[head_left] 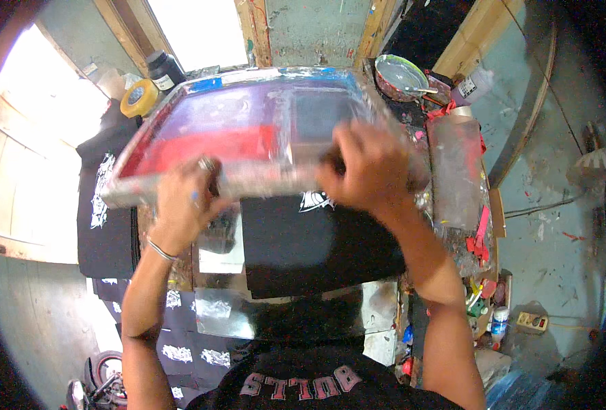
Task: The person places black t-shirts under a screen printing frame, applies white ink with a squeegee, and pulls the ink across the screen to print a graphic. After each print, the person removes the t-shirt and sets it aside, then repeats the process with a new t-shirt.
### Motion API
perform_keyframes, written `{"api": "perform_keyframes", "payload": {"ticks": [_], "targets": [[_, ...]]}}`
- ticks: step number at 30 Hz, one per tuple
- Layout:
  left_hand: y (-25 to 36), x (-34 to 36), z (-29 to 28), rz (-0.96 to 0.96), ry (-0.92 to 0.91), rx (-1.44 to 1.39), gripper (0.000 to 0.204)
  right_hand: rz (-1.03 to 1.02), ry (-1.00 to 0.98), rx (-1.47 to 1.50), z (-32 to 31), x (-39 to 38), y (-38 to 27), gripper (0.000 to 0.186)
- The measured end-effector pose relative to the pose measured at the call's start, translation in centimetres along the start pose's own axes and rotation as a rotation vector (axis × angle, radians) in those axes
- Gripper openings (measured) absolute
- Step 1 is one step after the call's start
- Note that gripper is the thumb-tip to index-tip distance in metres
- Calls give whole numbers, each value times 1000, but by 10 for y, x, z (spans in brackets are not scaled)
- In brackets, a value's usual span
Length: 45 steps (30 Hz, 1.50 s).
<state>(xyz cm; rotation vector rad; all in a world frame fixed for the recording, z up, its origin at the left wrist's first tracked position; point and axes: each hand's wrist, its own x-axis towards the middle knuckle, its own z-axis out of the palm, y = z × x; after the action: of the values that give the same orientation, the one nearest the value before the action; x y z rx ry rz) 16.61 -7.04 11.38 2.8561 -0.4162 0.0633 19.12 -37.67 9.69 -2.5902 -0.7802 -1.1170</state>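
Note:
A screen-printing frame [303, 174], smeared by motion, is tilted over the table with its near edge raised. Its mesh shows a purple and red area on the left and a dark blue-grey area on the right. Curled round the near edge on the left is my left hand [188, 198], closed on the frame. My right hand [371, 167] is closed at the same edge further right, its fingertips partly hidden and blurred. Beneath the frame lies a black cloth [323, 246], a white print [316, 200] peeking out at its far end.
Black printed cloths [101, 225] hang at the left. A roll of yellow tape [139, 98] and a black jar [163, 70] stand back left. At back right sits a bowl of grey paint [400, 76]. A stained board [455, 171] lies right, above an outlet box [532, 322].

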Motion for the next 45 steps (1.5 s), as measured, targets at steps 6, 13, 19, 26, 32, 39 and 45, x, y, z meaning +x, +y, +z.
{"api": "perform_keyframes", "payload": {"ticks": [6,13,19,26,32,39,45], "targets": [[-27,-47,139,203,100,-58,55,50,-281,123,49,-107,-28,40],[-31,-41,158,249,143,-59,60,123,-794,231,86,-28,25,31],[-37,-41,163,173,8,-112,65,149,-737,256,49,-45,4,23],[-39,-42,163,152,-27,-140,64,60,-553,20,57,-77,-12,19],[-37,-37,162,179,24,-157,63,57,-385,-115,156,-12,64,24],[-40,-42,163,198,85,-147,63,248,-612,83,173,71,115,27],[-42,-42,163,203,70,-159,61,190,-627,77,182,58,110,25]]}}
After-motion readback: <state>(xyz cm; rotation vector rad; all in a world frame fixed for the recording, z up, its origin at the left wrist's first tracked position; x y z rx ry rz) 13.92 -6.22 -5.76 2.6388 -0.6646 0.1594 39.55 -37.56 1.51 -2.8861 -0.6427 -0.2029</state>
